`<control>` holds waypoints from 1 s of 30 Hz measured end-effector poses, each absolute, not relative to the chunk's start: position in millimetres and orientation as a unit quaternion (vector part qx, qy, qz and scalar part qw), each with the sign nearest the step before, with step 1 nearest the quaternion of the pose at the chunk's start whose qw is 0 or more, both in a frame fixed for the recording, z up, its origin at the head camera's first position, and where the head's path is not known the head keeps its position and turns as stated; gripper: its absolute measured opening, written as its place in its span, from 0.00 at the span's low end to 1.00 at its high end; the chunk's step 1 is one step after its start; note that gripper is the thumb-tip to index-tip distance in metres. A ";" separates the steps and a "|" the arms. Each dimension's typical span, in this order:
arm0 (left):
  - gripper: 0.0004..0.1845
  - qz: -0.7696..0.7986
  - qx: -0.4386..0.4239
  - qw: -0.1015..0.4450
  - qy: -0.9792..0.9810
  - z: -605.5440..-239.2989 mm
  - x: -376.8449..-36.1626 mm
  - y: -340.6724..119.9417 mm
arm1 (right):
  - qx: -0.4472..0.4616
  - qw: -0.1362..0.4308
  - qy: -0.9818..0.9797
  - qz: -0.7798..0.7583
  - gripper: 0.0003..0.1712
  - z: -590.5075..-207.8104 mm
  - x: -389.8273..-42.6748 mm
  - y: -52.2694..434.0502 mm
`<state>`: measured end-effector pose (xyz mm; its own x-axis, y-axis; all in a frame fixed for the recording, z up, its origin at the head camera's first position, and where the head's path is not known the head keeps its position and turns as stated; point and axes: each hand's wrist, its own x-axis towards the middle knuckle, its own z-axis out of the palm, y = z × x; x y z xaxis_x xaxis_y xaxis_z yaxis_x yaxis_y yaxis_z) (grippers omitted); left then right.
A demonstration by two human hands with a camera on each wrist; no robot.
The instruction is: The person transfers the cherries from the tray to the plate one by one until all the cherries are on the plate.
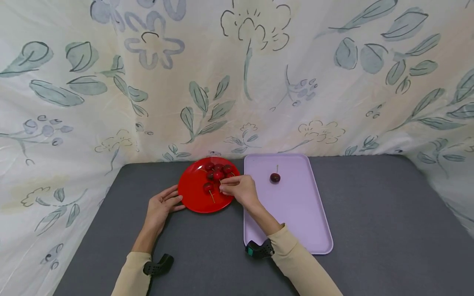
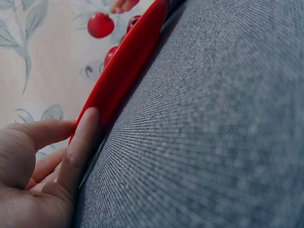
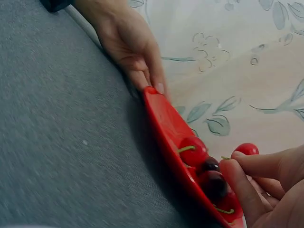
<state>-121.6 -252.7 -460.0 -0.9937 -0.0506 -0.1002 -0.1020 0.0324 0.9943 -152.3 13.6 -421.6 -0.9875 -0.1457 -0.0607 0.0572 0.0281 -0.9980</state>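
A red plate (image 1: 192, 193) holds several dark red cherries (image 1: 208, 187) with stems. My right hand (image 1: 223, 188) reaches over the plate's right side and pinches the stem of one cherry (image 3: 247, 149), which hangs just above the others (image 3: 211, 183). The same cherry (image 2: 100, 24) shows raised over the plate (image 2: 126, 66) in the left wrist view. My left hand (image 1: 177, 202) rests on the table with straight fingers (image 2: 80, 142) touching the plate's left rim (image 3: 151, 92). To the right lies a lilac tray (image 1: 296, 218) with a single cherry (image 1: 275, 177) on it.
The grey cloth-covered table (image 1: 377, 230) is backed and flanked by a floral curtain (image 1: 259, 82) that hangs close behind the plate and tray. Black wrist-camera mounts (image 1: 259, 249) sit on both sleeves.
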 end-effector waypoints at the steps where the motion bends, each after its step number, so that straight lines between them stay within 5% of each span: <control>1: 0.28 0.694 -0.053 0.019 0.718 -460.2 -121.7 -252.8 | -0.033 0.073 0.712 -0.698 0.12 -423.0 -151.4 11.5; 12: 0.28 0.699 -0.052 0.015 0.713 -461.7 -123.4 -253.0 | -0.011 0.071 0.690 -0.720 0.09 -426.6 -145.8 -3.6; 30: 0.28 0.698 -0.050 0.013 0.714 -461.3 -122.3 -253.4 | -0.014 -0.012 0.759 -0.651 0.04 -439.2 -143.4 -16.8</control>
